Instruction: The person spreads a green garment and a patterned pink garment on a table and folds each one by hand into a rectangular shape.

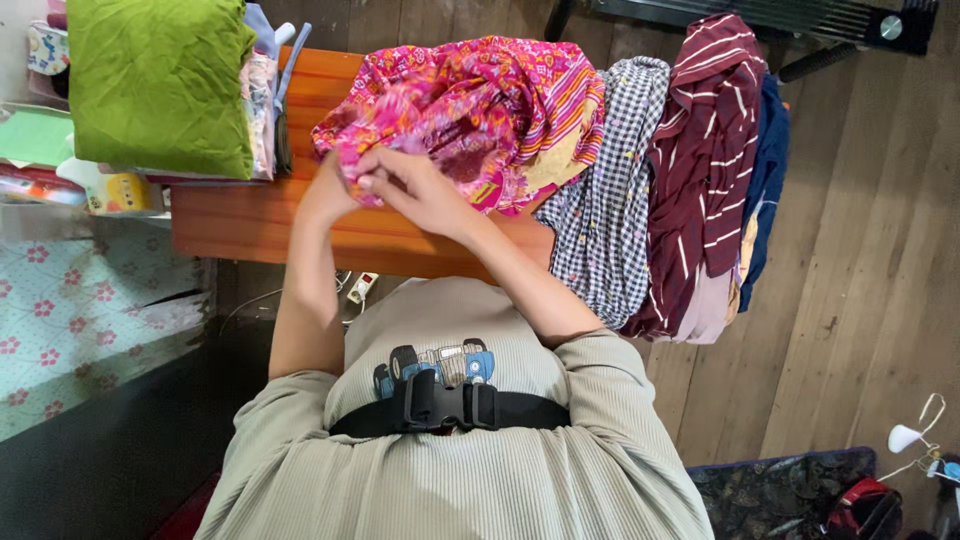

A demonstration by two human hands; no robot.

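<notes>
A folded green cloth [160,85] sits at the far left of the orange wooden table [250,220], on a stack of other folded fabrics. Just right of it, the person's left hand [335,185] grips the near edge of the pink patterned garment [470,110], its fingers mostly hidden, so their state cannot be told. The right hand [415,190] touches it, fingers curled and pinching the same edge. Further right lie a checked shirt [610,220] and a maroon striped shirt [705,160], draped over the table's end.
</notes>
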